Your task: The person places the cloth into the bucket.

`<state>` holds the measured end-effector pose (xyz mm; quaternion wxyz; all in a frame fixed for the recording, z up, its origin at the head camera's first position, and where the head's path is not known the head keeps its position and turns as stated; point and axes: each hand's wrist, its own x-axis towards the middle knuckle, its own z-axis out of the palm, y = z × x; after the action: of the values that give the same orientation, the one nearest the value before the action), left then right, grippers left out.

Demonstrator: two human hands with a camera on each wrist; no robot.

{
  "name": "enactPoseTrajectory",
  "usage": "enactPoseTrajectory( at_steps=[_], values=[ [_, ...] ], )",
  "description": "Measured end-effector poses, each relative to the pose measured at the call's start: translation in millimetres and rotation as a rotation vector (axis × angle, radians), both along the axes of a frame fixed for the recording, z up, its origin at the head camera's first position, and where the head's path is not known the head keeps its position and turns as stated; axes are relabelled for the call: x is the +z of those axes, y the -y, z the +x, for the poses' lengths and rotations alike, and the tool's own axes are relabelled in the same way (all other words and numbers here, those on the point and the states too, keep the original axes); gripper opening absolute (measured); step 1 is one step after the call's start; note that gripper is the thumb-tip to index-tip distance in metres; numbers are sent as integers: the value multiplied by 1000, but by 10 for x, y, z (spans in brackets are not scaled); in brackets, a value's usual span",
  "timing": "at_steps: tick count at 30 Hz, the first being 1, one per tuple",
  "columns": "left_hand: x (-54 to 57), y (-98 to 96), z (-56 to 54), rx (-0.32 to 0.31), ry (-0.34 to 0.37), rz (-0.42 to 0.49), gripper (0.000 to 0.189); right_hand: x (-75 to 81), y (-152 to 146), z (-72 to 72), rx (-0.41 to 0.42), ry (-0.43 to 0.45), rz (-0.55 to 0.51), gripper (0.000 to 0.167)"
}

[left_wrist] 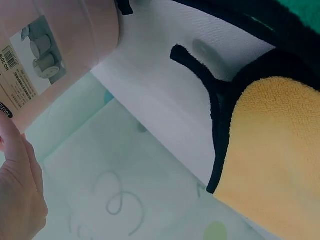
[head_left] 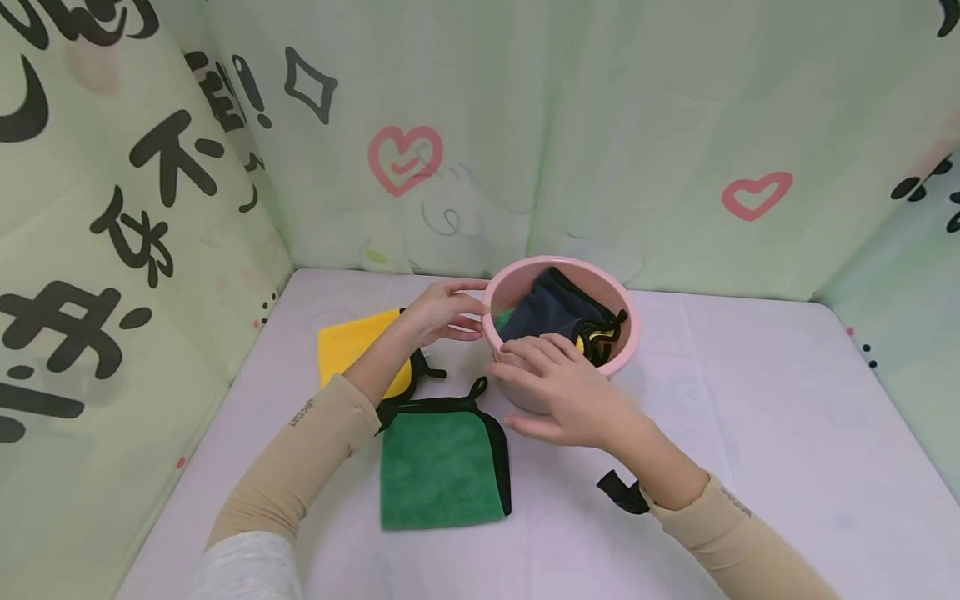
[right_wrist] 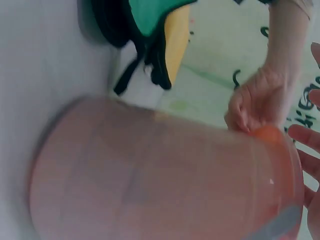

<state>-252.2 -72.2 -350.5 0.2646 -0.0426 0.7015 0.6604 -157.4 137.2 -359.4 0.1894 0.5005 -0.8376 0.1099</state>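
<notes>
A pink bucket (head_left: 517, 279) stands at the back middle of the table. A dark navy cloth with black edging (head_left: 551, 304) lies inside it, with bits of green and yellow showing beside it. My left hand (head_left: 444, 315) is at the bucket's left side, its fingers extended and touching the wall near the rim. In front of the bucket, my right hand (head_left: 566, 392) has its fingers spread close to the near rim; whether they touch it I cannot tell. Left of the bucket lie a green cloth (head_left: 442, 471) and, partly under my left forearm, a yellow cloth (head_left: 352, 343), both black-edged with hanging loops.
The white table (head_left: 750, 400) is enclosed by pale green printed curtains (head_left: 637, 125) at the back and sides. A short black strip (head_left: 621, 492) lies by my right wrist, partly hidden. A printed label (left_wrist: 30, 65) is stuck on the bucket's wall.
</notes>
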Motion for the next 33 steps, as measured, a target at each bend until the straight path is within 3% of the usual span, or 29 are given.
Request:
enactPoseTrajectory(
  at_steps=[9,14,26,33],
  values=[
    [-2,2,-5,0,-11,-9,47,-301,206,152,92,-38,13,55],
    [0,1,-6,4,-13,-17,47,-503,283,204,133,10,53,56],
    [-11,2,-9,11,-7,5,46,-855,320,295,64,276,462,78],
    [-19,-5,-6,12,-11,-4,46,-917,346,285,24,283,491,78]
  ],
)
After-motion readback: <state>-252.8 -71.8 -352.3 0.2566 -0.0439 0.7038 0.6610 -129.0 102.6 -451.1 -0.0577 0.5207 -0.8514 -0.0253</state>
